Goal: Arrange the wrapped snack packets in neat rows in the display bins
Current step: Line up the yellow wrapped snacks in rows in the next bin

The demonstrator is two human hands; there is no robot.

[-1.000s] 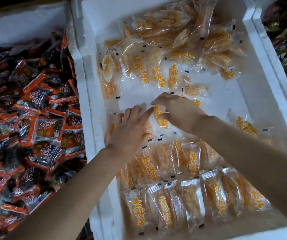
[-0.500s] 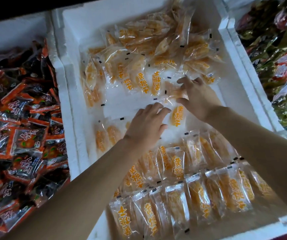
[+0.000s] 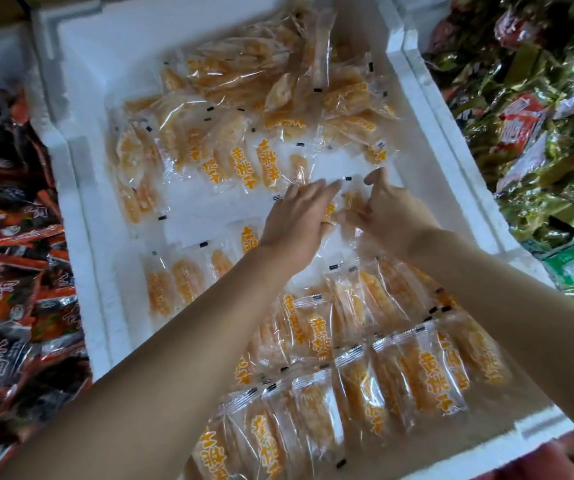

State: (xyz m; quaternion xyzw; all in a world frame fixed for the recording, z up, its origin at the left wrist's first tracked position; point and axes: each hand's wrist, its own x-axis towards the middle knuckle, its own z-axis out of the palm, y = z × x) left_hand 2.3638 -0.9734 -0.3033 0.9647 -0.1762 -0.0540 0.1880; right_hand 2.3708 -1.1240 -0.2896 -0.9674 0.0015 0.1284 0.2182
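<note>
A white foam bin [image 3: 81, 216] holds clear packets of orange dried fruit. Neat overlapping rows [image 3: 375, 368] fill its near part, and a short row [image 3: 188, 282] lies at mid-left. A loose heap [image 3: 278, 98] of packets sits at the far end. My left hand [image 3: 296, 220] lies flat, fingers straight, on packets in the bin's middle. Just to its right, my right hand [image 3: 389, 213] pinches one clear packet [image 3: 349, 202] with curled fingers and thumb, close to the left fingertips.
A bin of red-and-black packets [image 3: 11, 271] adjoins on the left. On the right lies a bin of green, gold and red packets [image 3: 538, 116]. Bare white foam floor [image 3: 209, 209] shows between the heap and the rows.
My right hand came back from the heap's edge with a packet and now holds it beside my left hand. The left hand shifted slightly right. The view moved toward the right.
</note>
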